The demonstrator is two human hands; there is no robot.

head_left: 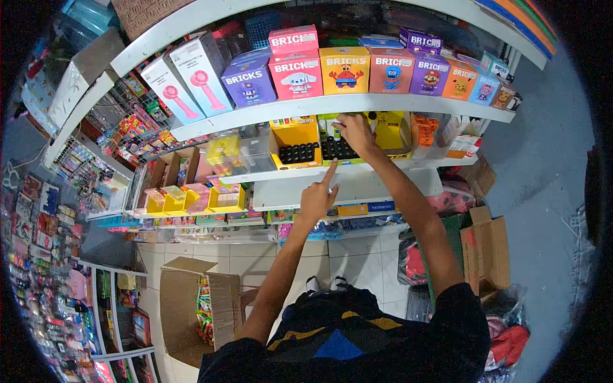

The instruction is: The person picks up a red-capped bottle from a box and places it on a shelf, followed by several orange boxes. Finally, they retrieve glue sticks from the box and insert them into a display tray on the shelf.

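My right hand [356, 134] reaches into a green-and-yellow display box [401, 153] on the middle shelf. Its fingers pinch a small white tube that looks like a glue stick [336, 131], above rows of black caps [338, 149]. My left hand [317, 199] is just in front of this box, index finger stretched to its front edge. The other fingers are curled round a small white thing, mostly hidden. To the left stands a yellow display box [297, 135] with more black-capped sticks [299, 153].
Boxes marked BRICKS [345, 70] line the shelf above. A clear bin [255, 152] and orange items [426, 129] flank the display boxes. Yellow trays [227, 199] sit lower left. Open cardboard boxes [175, 306] stand on the floor at both sides.
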